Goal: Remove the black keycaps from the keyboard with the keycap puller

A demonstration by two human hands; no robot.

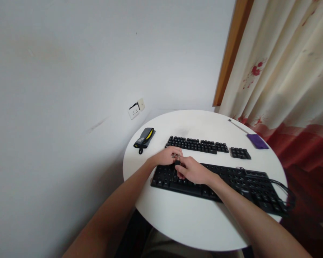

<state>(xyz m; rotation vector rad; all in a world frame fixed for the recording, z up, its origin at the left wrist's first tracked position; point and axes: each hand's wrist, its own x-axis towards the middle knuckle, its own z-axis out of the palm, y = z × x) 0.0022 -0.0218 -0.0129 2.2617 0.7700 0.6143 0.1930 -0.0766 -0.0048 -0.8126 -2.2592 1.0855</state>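
Small black piece (177,162), w/ thin metal bit (176,155) at its 12 o'clock side: held btwn the hands, just over the kbd's 9 o'clock end. R hand (190,170): thumb + fingers pinched on black piece. L hand (167,156): fingers curled at metal bit; can't tell if gripping. Est. handling: piece v. light, stiff, prob. smooth, so could slip; best pinched on flat sides, fingertips only. Metal looks thin, may bend. Kbd (230,179) flat underneath, runs twd 4 o'clock; est. rigid, lift by ends. From piece: main keycap rows (196,144) at 2; smaller keycap block (240,153) approx 3; grey pouch (146,136) at 10, likely soft; purple cloth (257,141) btwn 2 & 3. All on white table (183,229).
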